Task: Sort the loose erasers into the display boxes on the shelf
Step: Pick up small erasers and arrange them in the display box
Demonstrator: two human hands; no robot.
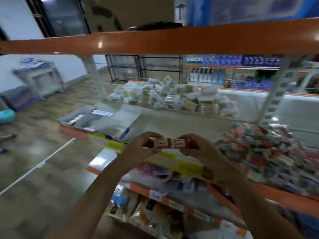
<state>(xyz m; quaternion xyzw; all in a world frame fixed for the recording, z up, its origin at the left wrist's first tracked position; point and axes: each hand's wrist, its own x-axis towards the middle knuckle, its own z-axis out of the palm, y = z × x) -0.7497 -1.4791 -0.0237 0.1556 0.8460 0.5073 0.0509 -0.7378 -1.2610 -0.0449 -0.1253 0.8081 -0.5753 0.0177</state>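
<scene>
Both hands are raised in front of the shelf's front edge. My left hand [143, 149] pinches a red-and-white eraser [161, 143] by its left end. My right hand [198, 149] pinches a second matching eraser [181, 144] by its right end. The two erasers meet end to end between the hands. A large heap of loose erasers [269, 152] in red, teal and pink wrappers lies on the shelf to the right. An open grey display box [98, 118] with flaps spread lies on the shelf's left part.
An orange shelf beam [155, 42] crosses overhead. A wire basket of white packs [172, 97] stands at the shelf's back. A yellow label strip [181, 163] runs along the shelf's front edge, with packaged goods [155, 213] on shelves below. Aisle floor [43, 161] lies to the left.
</scene>
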